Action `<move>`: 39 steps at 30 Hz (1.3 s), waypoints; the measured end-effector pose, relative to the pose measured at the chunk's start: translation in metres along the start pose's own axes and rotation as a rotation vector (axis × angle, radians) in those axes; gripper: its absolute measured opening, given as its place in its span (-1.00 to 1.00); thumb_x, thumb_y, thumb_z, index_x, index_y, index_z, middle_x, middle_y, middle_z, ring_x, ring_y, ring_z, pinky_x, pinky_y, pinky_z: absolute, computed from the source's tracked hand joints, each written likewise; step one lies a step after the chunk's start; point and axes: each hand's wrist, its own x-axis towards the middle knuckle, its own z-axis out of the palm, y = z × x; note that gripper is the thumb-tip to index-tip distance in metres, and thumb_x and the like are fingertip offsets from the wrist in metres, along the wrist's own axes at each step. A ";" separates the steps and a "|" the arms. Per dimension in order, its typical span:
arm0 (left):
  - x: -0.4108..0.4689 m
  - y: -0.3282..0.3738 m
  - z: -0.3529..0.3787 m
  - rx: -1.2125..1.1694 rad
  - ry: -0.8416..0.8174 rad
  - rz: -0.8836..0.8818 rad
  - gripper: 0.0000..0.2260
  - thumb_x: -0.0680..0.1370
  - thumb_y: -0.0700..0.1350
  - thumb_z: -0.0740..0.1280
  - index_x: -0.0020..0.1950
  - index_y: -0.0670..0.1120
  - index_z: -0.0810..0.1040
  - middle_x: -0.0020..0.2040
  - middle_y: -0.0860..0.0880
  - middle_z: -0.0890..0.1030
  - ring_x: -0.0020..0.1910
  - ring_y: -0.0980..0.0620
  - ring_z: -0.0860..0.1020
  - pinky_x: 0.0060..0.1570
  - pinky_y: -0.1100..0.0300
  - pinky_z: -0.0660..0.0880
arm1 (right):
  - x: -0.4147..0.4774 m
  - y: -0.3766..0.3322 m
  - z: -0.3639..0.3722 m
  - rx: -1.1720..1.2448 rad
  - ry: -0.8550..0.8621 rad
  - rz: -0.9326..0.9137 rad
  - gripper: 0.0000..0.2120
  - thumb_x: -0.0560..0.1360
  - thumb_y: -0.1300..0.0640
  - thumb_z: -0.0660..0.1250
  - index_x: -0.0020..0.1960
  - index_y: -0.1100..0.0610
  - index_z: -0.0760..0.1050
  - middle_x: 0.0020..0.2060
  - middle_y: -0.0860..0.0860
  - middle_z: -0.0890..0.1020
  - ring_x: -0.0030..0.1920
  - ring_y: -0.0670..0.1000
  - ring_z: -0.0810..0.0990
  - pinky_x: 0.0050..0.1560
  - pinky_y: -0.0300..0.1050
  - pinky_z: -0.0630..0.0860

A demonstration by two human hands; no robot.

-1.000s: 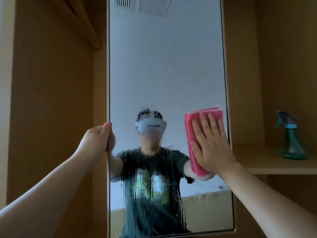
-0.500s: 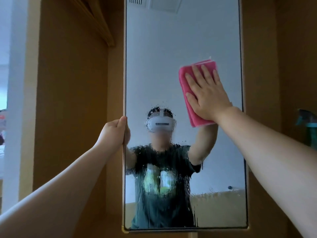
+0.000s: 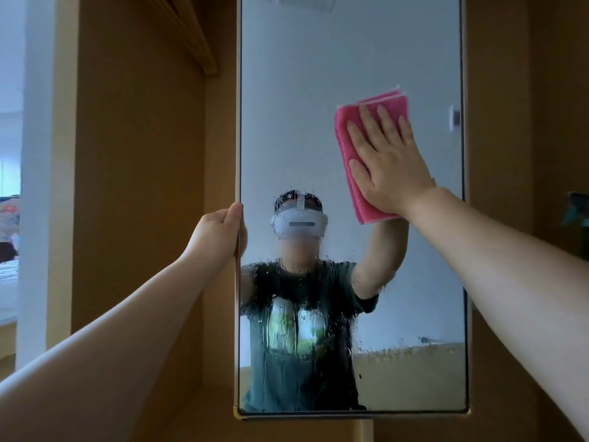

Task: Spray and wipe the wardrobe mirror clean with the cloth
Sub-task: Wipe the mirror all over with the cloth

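The tall wardrobe mirror (image 3: 302, 90) fills the middle of the view, with spray droplets and runs over its lower half. My right hand (image 3: 387, 161) lies flat, fingers straight, pressing a folded pink cloth (image 3: 347, 148) against the glass at the upper right. My left hand (image 3: 220, 237) grips the mirror's left edge at mid height, fingers curled round the frame. A teal spray bottle (image 3: 578, 215) shows only partly at the right border.
Brown wardrobe panels (image 3: 137, 186) stand on both sides of the mirror. A wooden rail (image 3: 194, 33) runs overhead at the upper left. A bright room opening (image 3: 12, 186) shows at the far left. The mirror's bottom frame corner (image 3: 237, 413) is low in view.
My right hand has carried the cloth up the glass from the mid-right to the upper right. The view has shifted, putting the spray bottle at the right border. My left hand keeps its grip.
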 end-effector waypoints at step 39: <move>-0.060 -0.029 0.003 0.161 0.015 0.098 -0.70 0.66 -0.07 0.08 -0.16 -0.20 0.42 -0.27 -0.23 0.58 -0.45 0.10 0.40 -0.47 0.31 0.34 | -0.125 -0.092 0.052 0.034 0.092 -0.291 -0.38 0.56 -0.14 0.11 0.55 0.06 0.09 0.53 0.16 0.21 0.53 0.27 0.11 0.49 0.34 0.00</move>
